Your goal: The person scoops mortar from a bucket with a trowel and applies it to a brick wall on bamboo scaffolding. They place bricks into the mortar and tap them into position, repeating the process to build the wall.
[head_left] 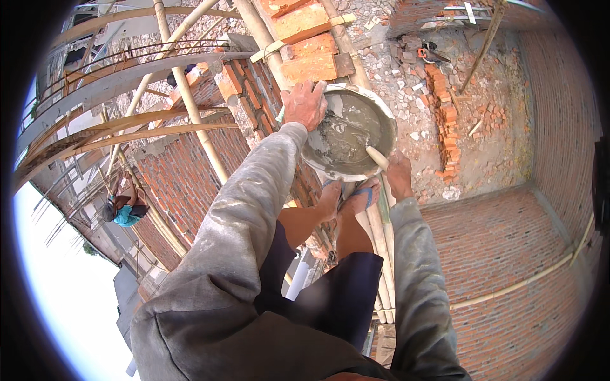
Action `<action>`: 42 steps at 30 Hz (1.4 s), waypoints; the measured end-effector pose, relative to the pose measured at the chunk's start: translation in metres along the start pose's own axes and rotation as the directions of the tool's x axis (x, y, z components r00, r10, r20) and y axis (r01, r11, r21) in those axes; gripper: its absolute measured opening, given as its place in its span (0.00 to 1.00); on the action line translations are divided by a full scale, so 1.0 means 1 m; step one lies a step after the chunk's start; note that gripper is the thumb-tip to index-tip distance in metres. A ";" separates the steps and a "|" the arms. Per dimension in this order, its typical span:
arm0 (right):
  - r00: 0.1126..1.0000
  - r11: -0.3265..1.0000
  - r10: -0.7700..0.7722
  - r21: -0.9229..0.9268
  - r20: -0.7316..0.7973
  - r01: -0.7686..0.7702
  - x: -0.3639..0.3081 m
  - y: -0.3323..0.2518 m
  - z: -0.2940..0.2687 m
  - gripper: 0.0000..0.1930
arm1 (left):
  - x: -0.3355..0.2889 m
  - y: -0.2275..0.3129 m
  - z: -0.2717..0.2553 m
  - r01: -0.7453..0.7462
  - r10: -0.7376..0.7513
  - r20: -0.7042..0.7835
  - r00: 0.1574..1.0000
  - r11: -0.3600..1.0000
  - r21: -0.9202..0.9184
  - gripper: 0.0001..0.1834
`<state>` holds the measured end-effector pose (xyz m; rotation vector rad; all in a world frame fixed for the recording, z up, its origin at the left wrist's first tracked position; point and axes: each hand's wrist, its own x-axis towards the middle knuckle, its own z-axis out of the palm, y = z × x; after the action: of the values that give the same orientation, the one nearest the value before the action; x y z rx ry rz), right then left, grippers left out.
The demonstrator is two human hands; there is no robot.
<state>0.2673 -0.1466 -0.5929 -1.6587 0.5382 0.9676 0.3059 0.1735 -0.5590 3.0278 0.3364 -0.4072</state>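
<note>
A round bucket (389, 115) with a pale, mortar-smeared rim sits in front of me, above my feet. Grey wet mortar (346, 130) fills the part I can see into. My left hand (305, 106) is closed over the bucket's upper left rim. At the lower right rim, my right hand (399, 176) is closed around the pale handle of a trowel (377, 157); its blade is hidden, apparently in the mortar. Just beyond the bucket, several orange bricks (309, 68) lie across the bamboo poles.
I stand high on bamboo poles (380, 254) beside a brick wall (251, 95). Far below right, a row of stacked bricks (447, 130) stands amid rubble (406, 108). Bamboo scaffolding (190, 105) rises at left. Another person (125, 208) in a turquoise top is farther off left.
</note>
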 end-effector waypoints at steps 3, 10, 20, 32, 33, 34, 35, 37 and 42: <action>1.000 0.993 -0.018 0.115 0.001 0.018 0.001 -0.006 0.009 0.18 | 0.000 -0.003 0.001 -0.014 0.013 -0.018 1.000 0.999 -0.029 0.23; 0.996 1.000 -0.003 0.000 -0.086 0.003 0.006 -0.002 0.012 0.18 | 0.003 -0.010 0.014 -0.006 0.002 -0.039 0.999 0.995 -0.098 0.22; 0.988 0.998 -0.010 -0.062 -0.155 0.001 0.010 0.004 0.007 0.14 | 0.024 -0.025 0.000 0.106 -0.038 0.267 0.963 0.964 -0.243 0.22; 0.858 0.636 -0.507 -0.637 0.082 0.436 0.076 -0.117 0.019 0.11 | -0.061 -0.086 0.004 0.340 -0.237 0.264 0.935 0.808 -0.480 0.20; 0.858 0.612 -0.500 -0.655 0.115 0.444 0.080 -0.126 0.021 0.12 | -0.065 -0.078 0.008 0.374 -0.300 0.227 0.927 0.788 -0.489 0.19; 0.894 0.600 -0.424 -0.695 0.144 0.396 0.080 -0.133 0.022 0.15 | -0.069 -0.072 0.011 0.376 -0.318 0.202 0.926 0.796 -0.474 0.16; 0.857 0.524 -0.486 -0.727 0.173 0.444 0.075 -0.137 0.024 0.16 | -0.071 -0.068 0.012 0.381 -0.336 0.179 0.925 0.805 -0.455 0.16; 0.800 0.379 -0.575 -0.810 0.174 0.448 0.050 -0.132 0.033 0.19 | -0.073 -0.058 0.015 0.350 -0.349 0.086 0.933 0.831 -0.433 0.16; 0.822 0.393 -0.556 -0.832 0.124 0.392 -0.035 -0.121 0.066 0.24 | -0.076 -0.048 0.023 0.357 -0.368 0.040 0.929 0.863 -0.358 0.23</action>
<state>0.3180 -0.0520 -0.5005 -2.5908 -0.4319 0.6346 0.2175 0.2025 -0.5627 2.6062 0.8877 -0.2806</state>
